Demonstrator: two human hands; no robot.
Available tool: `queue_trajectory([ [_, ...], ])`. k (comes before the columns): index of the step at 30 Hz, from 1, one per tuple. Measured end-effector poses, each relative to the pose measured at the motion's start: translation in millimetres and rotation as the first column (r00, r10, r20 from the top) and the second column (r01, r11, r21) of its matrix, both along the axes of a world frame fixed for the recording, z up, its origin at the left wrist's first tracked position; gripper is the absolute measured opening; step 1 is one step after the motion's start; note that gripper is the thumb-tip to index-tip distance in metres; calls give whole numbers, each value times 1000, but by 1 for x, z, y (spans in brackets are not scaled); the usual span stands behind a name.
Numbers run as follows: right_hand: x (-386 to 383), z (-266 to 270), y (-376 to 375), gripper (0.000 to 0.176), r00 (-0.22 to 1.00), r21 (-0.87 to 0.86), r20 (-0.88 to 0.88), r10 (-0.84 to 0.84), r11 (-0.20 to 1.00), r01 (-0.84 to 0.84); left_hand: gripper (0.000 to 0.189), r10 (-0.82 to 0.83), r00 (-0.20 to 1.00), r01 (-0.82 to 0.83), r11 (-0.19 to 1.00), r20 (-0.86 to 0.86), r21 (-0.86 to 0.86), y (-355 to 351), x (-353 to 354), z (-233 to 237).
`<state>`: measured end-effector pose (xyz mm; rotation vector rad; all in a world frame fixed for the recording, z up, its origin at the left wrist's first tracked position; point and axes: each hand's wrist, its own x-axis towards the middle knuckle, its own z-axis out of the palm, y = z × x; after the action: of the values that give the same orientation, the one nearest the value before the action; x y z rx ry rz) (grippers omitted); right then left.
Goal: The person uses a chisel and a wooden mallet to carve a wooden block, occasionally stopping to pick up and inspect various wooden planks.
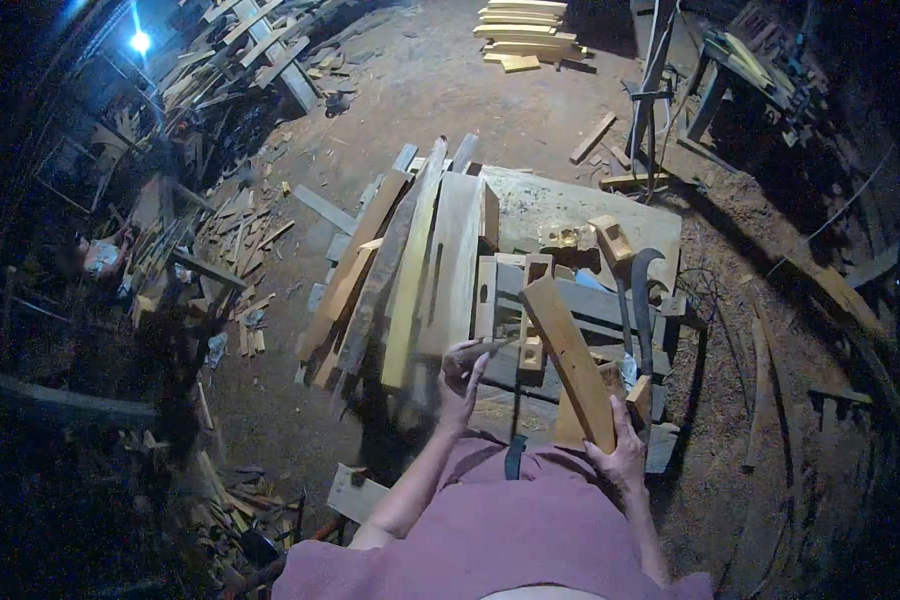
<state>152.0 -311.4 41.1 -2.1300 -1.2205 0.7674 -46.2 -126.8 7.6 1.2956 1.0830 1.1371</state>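
My right hand (622, 450) is closed on the lower end of an orange-brown wooden board (570, 360), which slants up and left over the cluttered bench. Its fingers lie along the board's right edge. My left hand (462, 385) has its fingers curled round a small, thin dark piece of wood (485, 350), whose pointed end extends to the right. Just left of it are long planks, among them a yellowish one (415, 285) and a wide grey one (452, 260). Wooden blocks with cut slots (533, 310) lie between my hands.
A curved dark tool (644, 300) lies on the bench's right side, near a notched block (611, 240). Yellow boards (525, 30) are stacked on the floor ahead. Scrap wood (255, 240) litters the left floor; a wooden stand (710, 100) is at the upper right.
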Motion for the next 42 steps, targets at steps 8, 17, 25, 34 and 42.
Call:
queue_trajectory([
  [8, 1, -4, 4, 86, 998, 48, -47, 31, 998, -29, 29, 72, 997, -69, 987, 16, -148, 3, -25, -1],
  [17, -31, 10, 36, 84, 997, 109, 23, -73, 992, 70, 22, 106, 994, -106, 992, -6, -67, 36, -61, 2],
  [25, -67, 0, 51, 82, 960, 76, -142, -241, 964, 253, 27, -11, 998, 4, 995, -69, -99, 88, -90, 6],
  [34, -105, 2, 38, 76, 897, 132, 9, -442, 889, 437, 18, -164, 937, 247, 935, -308, 254, 155, -67, -16],
  [42, -136, -1, 14, 74, 717, 61, -295, -632, 736, 674, 20, -418, 908, 413, 901, 8, 135, 139, 78, 14],
])
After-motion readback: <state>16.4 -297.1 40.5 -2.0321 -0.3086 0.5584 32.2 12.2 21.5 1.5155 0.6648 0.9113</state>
